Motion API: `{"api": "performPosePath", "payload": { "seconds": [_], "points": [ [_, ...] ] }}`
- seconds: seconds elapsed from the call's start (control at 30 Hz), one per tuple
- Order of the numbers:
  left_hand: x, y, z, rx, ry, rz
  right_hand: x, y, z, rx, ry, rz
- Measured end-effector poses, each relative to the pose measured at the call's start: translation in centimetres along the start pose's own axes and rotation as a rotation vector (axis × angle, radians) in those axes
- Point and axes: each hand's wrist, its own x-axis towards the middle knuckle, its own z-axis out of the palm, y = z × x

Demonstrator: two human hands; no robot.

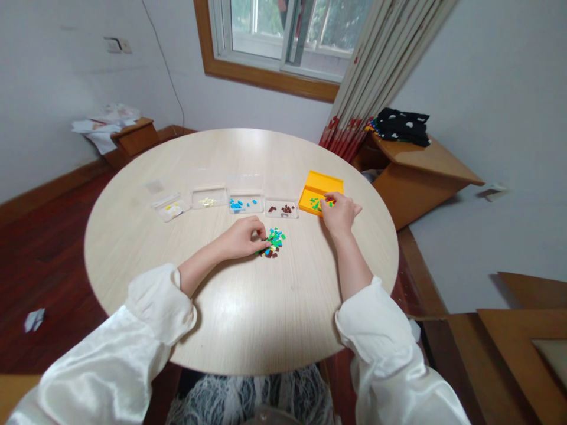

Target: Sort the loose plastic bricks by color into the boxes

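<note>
My left hand (243, 239) is at the left edge of a mixed pile of small toy bricks (275, 239) in green, blue, brown and pale yellow. Its thumb and fingers are curled together in a pinch; whatever is between the tips is too small to make out. Over the open yellow box (303, 206), my right hand (340, 215) has its fingertips closed above several green bricks (315, 203). Green shows right by those fingertips, but whether it is gripped I cannot tell. The hand covers the box's right part.
Left of the yellow box stand clear cases with brown bricks (287, 209), blue bricks (237, 205), cream bricks (207, 202) and yellow-and-white pieces (173, 209). All rest on a round wooden table (230, 307). Beyond it are a window, a curtain (376, 65) and a wooden cabinet (425, 171).
</note>
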Motion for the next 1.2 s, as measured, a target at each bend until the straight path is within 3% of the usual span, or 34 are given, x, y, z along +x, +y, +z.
{"api": "performPosePath", "payload": {
  "seconds": [0.23,0.37,0.53,0.67,0.8,0.9,1.07,1.2],
  "points": [
    [0.0,0.1,0.4,0.004,-0.042,-0.010,-0.3,-0.7,-0.2,0.045,0.010,-0.023],
    [0.1,0.0,0.4,-0.057,-0.007,-0.019,-0.4,-1.8,-0.4,0.195,-0.022,-0.081],
    [0.2,0.0,0.1,-0.193,0.133,-0.142,-1.3,-3.8,-0.8,0.452,-0.159,-0.183],
    [0.3,0.1,-0.2,-0.200,0.276,-0.140,-2.9,-5.8,-1.0,0.581,-0.357,-0.258],
    [0.3,0.0,-0.3,-0.163,0.332,-0.121,-4.5,-7.2,-1.0,0.678,-0.598,-0.310],
    [0.2,0.0,-0.3,-0.135,0.332,-0.105,-5.2,-7.8,-0.8,0.724,-0.708,-0.322],
    [0.1,0.0,-0.2,-0.130,0.335,-0.088,-5.6,-8.1,-0.7,0.757,-0.760,-0.331],
    [0.1,0.1,-0.5,-0.122,0.293,-0.095,-5.2,-7.8,-0.9,0.726,-0.701,-0.324]
  ]
}}
